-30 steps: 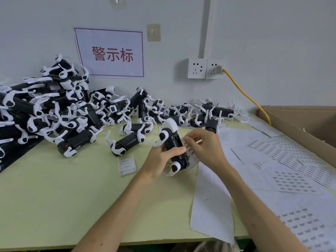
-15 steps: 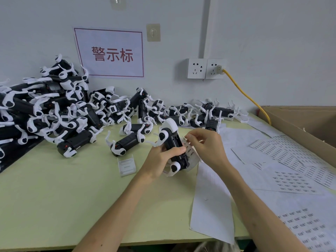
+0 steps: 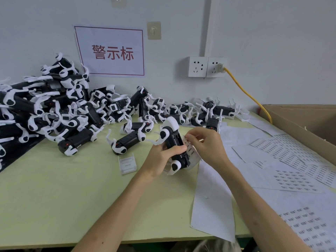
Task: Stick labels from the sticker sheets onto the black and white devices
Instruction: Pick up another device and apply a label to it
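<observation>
Gripping a black and white device (image 3: 173, 139) over the green table (image 3: 54, 193), the left hand (image 3: 160, 157) curls round it. The right hand (image 3: 205, 144) pinches a label strip (image 3: 193, 154) beside it; more devices (image 3: 54, 110) heap against the wall (image 3: 272, 51), sticker sheets (image 3: 294, 179) rightward.

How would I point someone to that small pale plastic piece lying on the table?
Start at the green table. Just left of the left hand, which grips a device, lies the plastic piece. Unlike the black and white devices behind it, it is flat, squarish and all pale.
</observation>
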